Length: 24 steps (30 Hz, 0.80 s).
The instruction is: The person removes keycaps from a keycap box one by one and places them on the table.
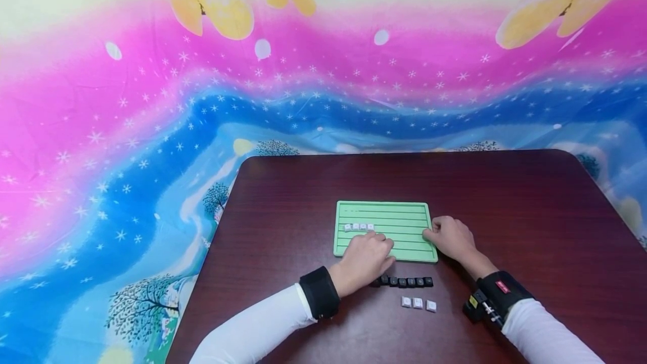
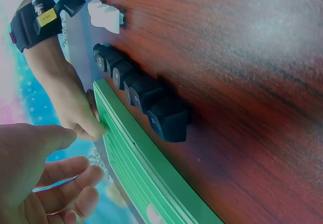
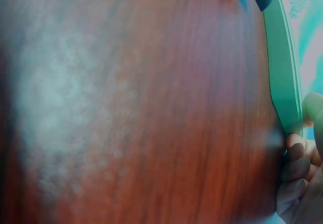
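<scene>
Green grooved tray [image 1: 404,235] lies flat on the bench [image 1: 283,206]. Right hand [image 1: 454,239] pinches the tray's right edge, thumb on top, other fingers curled at its side. Left hand [image 1: 364,260] is over the tray's near edge, fingers loosely bent, thumb apart, holding nothing. Four white keycaps [image 1: 356,227] sit in a row on the tray's left half. Black keycaps [image 1: 402,282] line up just off the tray's near side; three white ones [image 1: 417,303] lie farther out from that side.
</scene>
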### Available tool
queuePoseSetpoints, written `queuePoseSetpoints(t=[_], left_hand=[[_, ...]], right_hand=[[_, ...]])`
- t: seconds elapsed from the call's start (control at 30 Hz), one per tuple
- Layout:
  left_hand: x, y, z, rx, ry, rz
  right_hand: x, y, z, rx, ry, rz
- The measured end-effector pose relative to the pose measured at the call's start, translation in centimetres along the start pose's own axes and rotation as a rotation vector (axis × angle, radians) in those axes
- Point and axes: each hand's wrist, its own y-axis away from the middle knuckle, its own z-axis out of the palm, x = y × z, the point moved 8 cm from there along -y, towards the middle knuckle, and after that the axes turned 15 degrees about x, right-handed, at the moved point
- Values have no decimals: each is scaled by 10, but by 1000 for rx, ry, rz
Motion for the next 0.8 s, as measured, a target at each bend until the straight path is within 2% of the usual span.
queuePoseSetpoints(t=[0.33,0.8], left_hand=[[-9,0,3,13,1,-8],[-16,-3,7,-18,-42,-18]], right_hand=[[0,0,0,-10,-8,1],[-1,0,-2,-6,1,11]])
